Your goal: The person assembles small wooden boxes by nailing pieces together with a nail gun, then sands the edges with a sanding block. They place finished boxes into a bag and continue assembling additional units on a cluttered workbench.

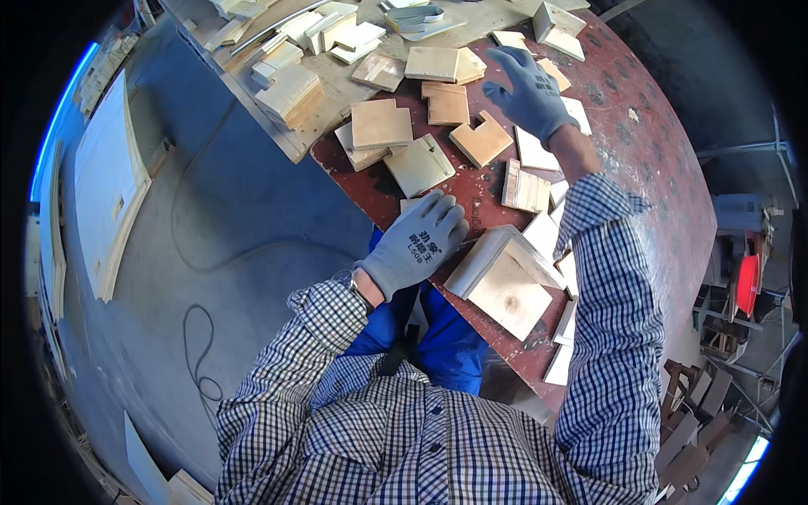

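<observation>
My left hand (418, 242), in a grey glove, is at the near edge of the red-brown tabletop (661, 168). Its fingers are curled downward and pressed together, and their undersides are hidden. A pale bit of wood shows just beyond the fingers; I cannot tell whether they grip it. My right hand (532, 91), gloved alike, reaches across to the far side with thumb and fingers apart and nothing in it. Close to it lie a notched wood block (481, 139) and a pale block (559, 30). A stack of square boards (510, 296) sits to the right of my left hand.
Several more cut blocks (381, 124) are spread over the tabletop. On a wooden bench (286, 135) to the left stand further blocks (290, 94). Large pale panels (108, 185) lean at far left. A cable (202, 358) runs along the grey floor. Timber offcuts (699, 412) lie at lower right.
</observation>
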Available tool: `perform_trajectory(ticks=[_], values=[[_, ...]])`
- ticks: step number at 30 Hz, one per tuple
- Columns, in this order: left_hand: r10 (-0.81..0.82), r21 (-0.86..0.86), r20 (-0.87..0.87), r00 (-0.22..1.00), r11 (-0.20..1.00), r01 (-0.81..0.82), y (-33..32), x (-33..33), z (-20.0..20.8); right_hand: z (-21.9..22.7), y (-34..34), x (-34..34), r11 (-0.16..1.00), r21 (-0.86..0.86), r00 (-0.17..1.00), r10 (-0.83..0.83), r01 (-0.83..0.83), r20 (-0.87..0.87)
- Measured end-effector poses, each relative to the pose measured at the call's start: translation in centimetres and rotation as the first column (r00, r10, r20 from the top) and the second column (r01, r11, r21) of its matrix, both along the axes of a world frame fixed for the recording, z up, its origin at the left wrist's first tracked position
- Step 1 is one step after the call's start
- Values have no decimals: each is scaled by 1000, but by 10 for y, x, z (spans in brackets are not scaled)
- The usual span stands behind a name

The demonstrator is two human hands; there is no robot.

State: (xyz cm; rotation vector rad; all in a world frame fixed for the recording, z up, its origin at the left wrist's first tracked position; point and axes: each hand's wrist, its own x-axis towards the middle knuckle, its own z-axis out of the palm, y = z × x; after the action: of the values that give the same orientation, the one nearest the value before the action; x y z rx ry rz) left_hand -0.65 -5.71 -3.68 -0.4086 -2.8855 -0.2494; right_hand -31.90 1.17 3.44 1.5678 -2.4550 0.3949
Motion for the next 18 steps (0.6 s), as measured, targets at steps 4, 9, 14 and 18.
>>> perform_trajectory(ticks=[4, 9, 14, 18], values=[[-106, -347, 52, 993, 931, 117, -6, 12, 27, 65, 73, 92, 993, -120, 998, 20, -12, 61], [-119, -446, -21, 993, 890, 97, -1, 22, 91, 90, 193, 203, 966, -122, 961, -203, 228, 185], [-236, -450, -201, 951, 884, 124, 20, 28, 129, 64, 272, 301, 825, -172, 820, -464, 538, 336], [-293, -371, -225, 929, 908, 196, 42, 46, 151, 42, 296, 359, 702, -218, 709, -546, 678, 446]])
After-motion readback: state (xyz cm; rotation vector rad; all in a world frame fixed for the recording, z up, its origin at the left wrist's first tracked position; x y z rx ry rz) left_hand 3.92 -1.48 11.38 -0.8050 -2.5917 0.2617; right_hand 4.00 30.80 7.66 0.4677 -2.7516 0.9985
